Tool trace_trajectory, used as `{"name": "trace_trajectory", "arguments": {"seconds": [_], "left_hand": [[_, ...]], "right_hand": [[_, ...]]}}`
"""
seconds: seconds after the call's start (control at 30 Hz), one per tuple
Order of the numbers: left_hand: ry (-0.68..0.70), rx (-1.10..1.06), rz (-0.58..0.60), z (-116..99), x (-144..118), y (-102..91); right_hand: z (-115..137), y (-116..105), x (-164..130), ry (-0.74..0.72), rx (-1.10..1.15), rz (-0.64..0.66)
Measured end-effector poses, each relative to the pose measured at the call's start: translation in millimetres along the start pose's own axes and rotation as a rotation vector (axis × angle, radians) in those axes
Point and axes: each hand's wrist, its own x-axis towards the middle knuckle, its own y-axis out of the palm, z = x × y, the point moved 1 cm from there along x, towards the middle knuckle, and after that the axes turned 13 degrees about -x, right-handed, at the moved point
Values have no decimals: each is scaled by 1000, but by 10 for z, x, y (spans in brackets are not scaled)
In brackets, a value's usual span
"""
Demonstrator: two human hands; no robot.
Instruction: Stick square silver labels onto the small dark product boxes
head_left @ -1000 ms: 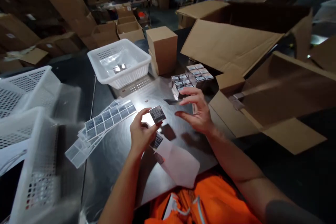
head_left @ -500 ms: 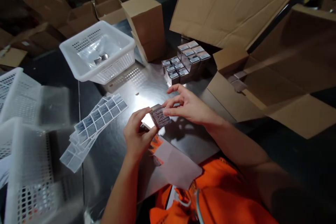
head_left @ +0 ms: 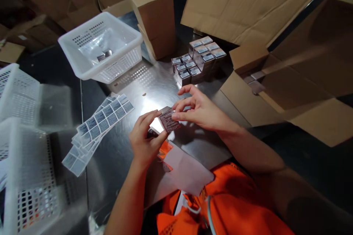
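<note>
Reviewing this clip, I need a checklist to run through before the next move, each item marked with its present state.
1. Small box secured: ok, held between the thumb and fingers of the left hand.
2. Right hand at the work: ok, its thumb and fingertips are at the box's right side.
3. Anything pinched in the right hand: cannot tell, too little shows at its fingertips.
4. Printing on the facing side legible: not ok, too small and blurred to read.
5. Label sheets in view: ok, overlapping on the table to the left.
6. Grouped boxes upright: ok, beyond the right hand.
</note>
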Motion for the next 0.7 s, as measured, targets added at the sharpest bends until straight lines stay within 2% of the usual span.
{"name": "trace_trajectory", "arguments": {"seconds": [0.3, 0.47, 0.53, 0.6, 0.67, 0.7], "left_hand": [[-27, 24, -9, 17, -37, 6], [-15, 16, -9, 7, -47, 12], [-55, 25, -5, 3, -46, 21], [-133, 69, -66, 19, -32, 18], [-244, 132, -211, 67, -3, -8], [-299, 155, -300, 102, 14, -31]], "right_hand": [[13, 8, -8, 20, -10, -7], [-53, 90, -17, -35, -49, -86], [-75, 82, 0, -68, -111, -165], [-74, 34, 18, -113, -196, -325], [-60, -7, 24, -176, -273, -481], [-55, -3, 21, -218, -314, -505]]}}
